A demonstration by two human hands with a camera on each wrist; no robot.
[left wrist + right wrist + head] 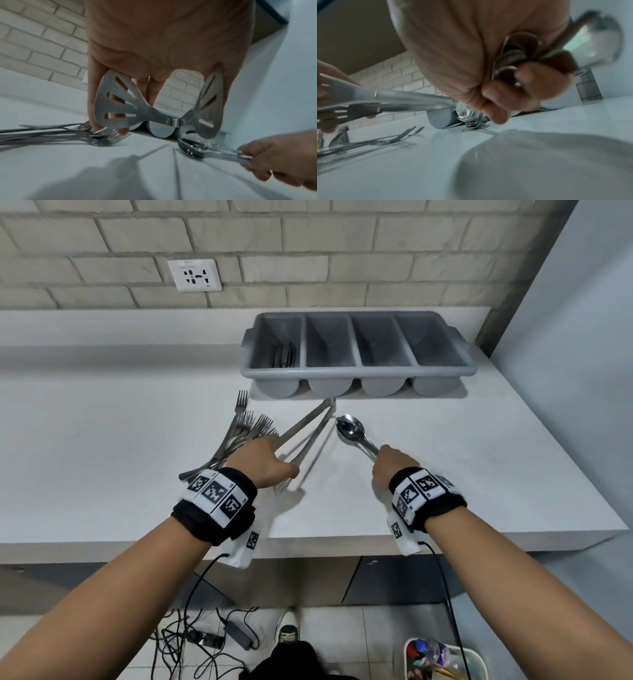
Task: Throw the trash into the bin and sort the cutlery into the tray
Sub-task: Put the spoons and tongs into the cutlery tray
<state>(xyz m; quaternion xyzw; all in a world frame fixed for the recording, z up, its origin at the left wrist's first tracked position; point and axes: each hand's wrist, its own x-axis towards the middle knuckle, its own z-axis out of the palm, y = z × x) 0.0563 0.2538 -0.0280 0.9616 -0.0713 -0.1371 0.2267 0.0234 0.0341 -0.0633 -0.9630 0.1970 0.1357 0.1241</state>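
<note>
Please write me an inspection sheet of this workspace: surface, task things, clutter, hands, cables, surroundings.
Surface: white counter.
Task things: grey tray, dark cutlery in its leftmost compartment; forks lying loose; bin on the floor, holding trash.
Clutter: nothing seen.
Hands: left hand grips tongs; right hand grips spoons.
Cables: black leads and an adapter on the floor.
Surroundings: brick wall, socket.

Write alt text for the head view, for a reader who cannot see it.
Over a white counter, the left hand grips metal tongs and the right hand holds a bunch of spoons. Forks lie by the left hand; a grey four-compartment tray stands behind, with cutlery only in its leftmost compartment.
</note>
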